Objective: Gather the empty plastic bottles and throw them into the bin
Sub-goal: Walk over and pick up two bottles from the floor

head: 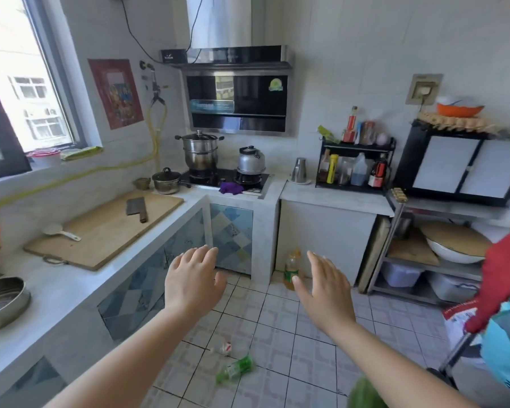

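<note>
Nothing gathered yet, bottles lie on the floor

Both hands are held out empty over the tiled floor [277, 316], left hand [193, 279] and right hand [324, 285] with fingers spread wide. A green bottle [236, 369] and a smaller clear bottle [223, 347] lie near each other below them. No bin is visible, so every step seems left.

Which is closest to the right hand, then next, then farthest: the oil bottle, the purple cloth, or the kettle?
From the right hand:
1. Oil bottle, standing on the floor by the counter base, just past the thumb.
2. Purple cloth, up on the front edge of the stove.
3. Kettle, on the burner behind the cloth.
</note>
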Demonstrator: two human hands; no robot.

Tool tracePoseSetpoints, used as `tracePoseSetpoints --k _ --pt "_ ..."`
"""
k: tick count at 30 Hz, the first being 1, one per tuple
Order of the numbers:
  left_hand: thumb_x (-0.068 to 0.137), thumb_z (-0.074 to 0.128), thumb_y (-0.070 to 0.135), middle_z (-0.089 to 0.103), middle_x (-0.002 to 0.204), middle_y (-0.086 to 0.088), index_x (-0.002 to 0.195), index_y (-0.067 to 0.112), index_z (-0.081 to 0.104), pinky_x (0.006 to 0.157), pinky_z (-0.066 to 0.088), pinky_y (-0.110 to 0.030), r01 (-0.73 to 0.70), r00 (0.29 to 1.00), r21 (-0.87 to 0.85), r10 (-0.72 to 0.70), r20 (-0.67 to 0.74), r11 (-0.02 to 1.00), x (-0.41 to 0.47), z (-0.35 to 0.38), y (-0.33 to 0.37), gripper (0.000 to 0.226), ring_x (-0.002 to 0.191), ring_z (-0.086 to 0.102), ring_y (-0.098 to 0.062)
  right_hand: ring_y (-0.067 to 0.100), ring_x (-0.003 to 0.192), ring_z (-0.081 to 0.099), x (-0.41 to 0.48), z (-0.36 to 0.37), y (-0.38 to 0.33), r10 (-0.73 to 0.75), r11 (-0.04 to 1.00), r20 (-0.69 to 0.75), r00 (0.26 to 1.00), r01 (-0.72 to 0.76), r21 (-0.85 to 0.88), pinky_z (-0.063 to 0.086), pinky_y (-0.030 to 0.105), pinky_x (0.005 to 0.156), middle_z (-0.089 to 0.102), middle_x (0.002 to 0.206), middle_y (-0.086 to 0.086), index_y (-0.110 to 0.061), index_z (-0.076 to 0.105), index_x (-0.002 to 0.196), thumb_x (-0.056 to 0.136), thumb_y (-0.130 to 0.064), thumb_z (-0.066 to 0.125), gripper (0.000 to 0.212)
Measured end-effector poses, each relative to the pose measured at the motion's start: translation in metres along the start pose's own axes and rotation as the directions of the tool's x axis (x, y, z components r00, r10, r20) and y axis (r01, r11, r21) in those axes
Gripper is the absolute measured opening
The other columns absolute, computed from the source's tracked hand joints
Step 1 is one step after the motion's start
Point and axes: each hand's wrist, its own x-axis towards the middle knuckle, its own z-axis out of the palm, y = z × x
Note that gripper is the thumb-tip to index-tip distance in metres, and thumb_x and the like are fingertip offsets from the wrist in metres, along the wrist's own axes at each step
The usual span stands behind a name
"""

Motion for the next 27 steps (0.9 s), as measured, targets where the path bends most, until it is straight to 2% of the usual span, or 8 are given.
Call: tracePoseSetpoints --k 4,11,17,22,27 --pt "0.085 0.051 0.039 0.054 0.137 0.004 0.128 0.025 0.051 0.107 0.037 -0.04 0.042 0.999 0.027 -0.042 0.016 0.999 0.037 0.028 -0.011 0.045 0.128 0.047 -0.021 0.02 0.144 0.016 0.056 0.033 0.003 -0.037 0.999 0.03 0.999 0.036 0.027 0.018 0.04 0.116 0.029 0.154 0.001 -0.019 0.02 0.146 0.094 -0.047 0.038 0.062" --pt "0.086 0.05 0.04 0.048 0.142 0.003 0.134 0.024 0.045 0.109 0.033 -0.038 0.118 0.991 0.069 -0.121 0.047 0.991 0.14 0.088 -0.025 0.051 0.132 0.042 -0.021 0.018 0.145 0.012 0.179 0.083 0.016 -0.13 0.99 0.1 0.987 0.124 0.063 0.014 0.038 0.117 0.022 0.157 -0.002 -0.022 0.016 0.148 0.093 -0.05 0.034 0.064" --pt "0.088 0.049 0.039 0.047 0.143 0.003 0.136 0.024 0.042 0.11 0.032 -0.037 0.179 0.979 0.074 -0.185 0.084 0.981 0.229 0.142 -0.033 0.051 0.133 0.04 -0.021 0.019 0.144 0.016 0.286 0.127 0.029 -0.128 0.991 0.16 0.979 0.122 0.05 0.017 0.039 0.116 0.025 0.156 0.001 -0.02 0.017 0.147 0.092 -0.052 0.034 0.065" --pt "0.087 0.05 0.038 0.052 0.138 0.002 0.13 0.022 0.048 0.106 0.034 -0.038 0.211 0.966 0.07 -0.219 0.139 0.975 0.262 0.185 -0.05 0.046 0.129 0.044 -0.022 0.02 0.143 0.019 0.338 0.169 0.029 -0.122 0.993 0.208 0.971 0.119 0.026 0.018 0.041 0.114 0.029 0.154 0.003 -0.018 0.021 0.146 0.092 -0.049 0.037 0.065" --pt "0.083 0.054 0.032 0.061 0.126 -0.001 0.12 0.018 0.056 0.097 0.043 -0.038 0.215 0.956 0.047 -0.22 0.195 0.976 0.284 0.224 -0.083 0.04 0.118 0.054 -0.026 0.02 0.144 0.017 0.368 0.22 0.018 -0.102 0.995 0.289 0.952 0.099 0.025 0.015 0.042 0.114 0.028 0.154 0.003 -0.017 0.021 0.146 0.093 -0.047 0.04 0.065"
